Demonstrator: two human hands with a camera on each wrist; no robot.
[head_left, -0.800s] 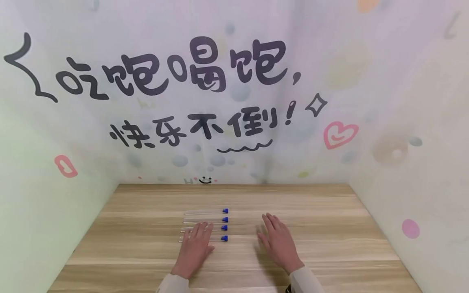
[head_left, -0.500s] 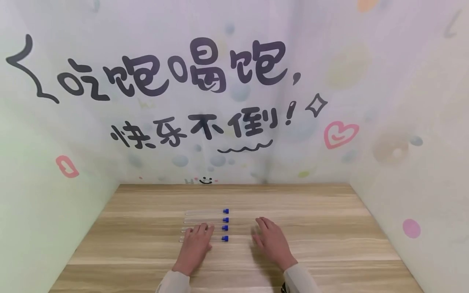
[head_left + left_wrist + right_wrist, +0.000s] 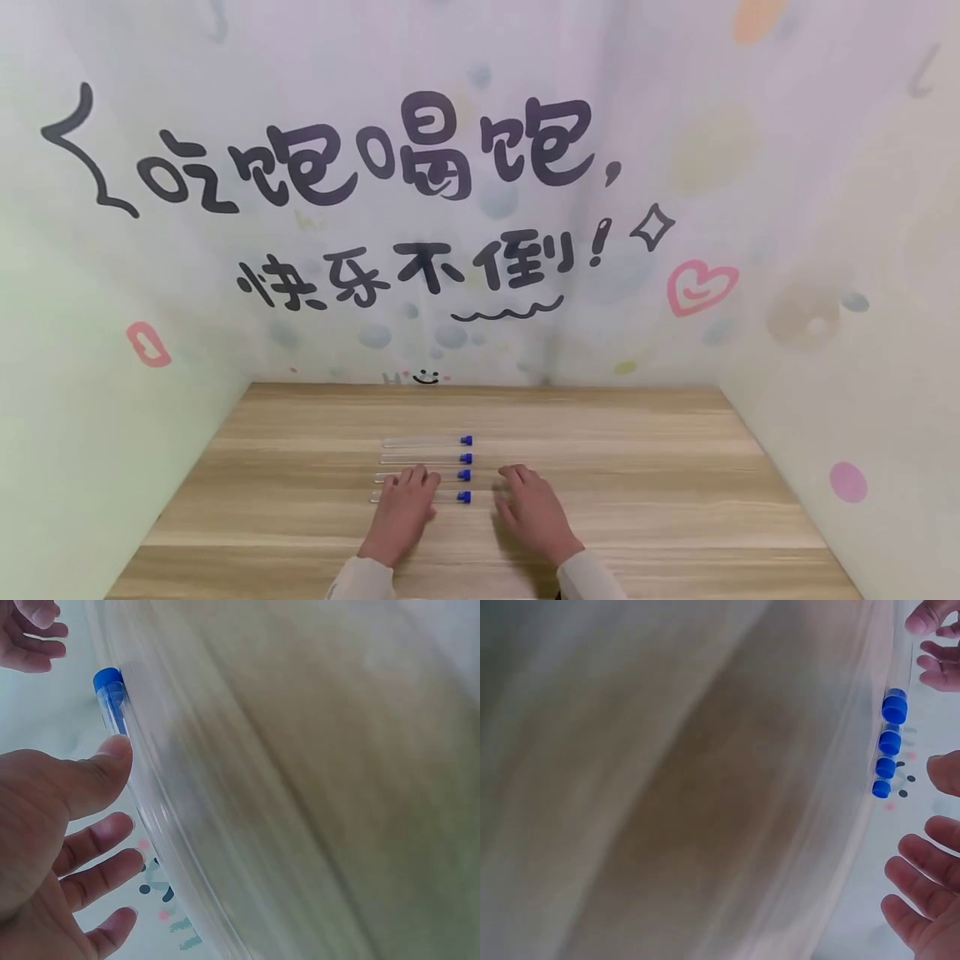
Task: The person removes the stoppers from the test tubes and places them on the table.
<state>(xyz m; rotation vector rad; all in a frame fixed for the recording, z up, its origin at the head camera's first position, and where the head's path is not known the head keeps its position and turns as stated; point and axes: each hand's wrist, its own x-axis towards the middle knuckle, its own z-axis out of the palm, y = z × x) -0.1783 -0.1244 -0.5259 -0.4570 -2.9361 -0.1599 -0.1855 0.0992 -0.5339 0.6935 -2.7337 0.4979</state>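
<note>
Several clear tubes with blue caps lie side by side on the wooden table, caps pointing right; the farthest tube (image 3: 423, 442) and the nearest cap (image 3: 464, 497) show in the head view. My left hand (image 3: 401, 514) is over the left part of the nearer tubes, fingers slightly bent, gripping nothing visible. In the left wrist view its thumb (image 3: 101, 776) appears beside a tube with a blue cap (image 3: 109, 679); contact cannot be told. To the right of the caps, my right hand (image 3: 537, 514) holds nothing, its fingers loosely bent and spread in the right wrist view.
The wooden table (image 3: 645, 450) meets a pale back wall (image 3: 510, 350) printed with large dark characters, hearts and dots. Pale walls also stand along the left and right sides of the table.
My right hand has moved left, closer to the blue caps, and a little toward me. My left hand has stayed over the tubes with its fingers slightly more bent. The head view has shifted slightly.
</note>
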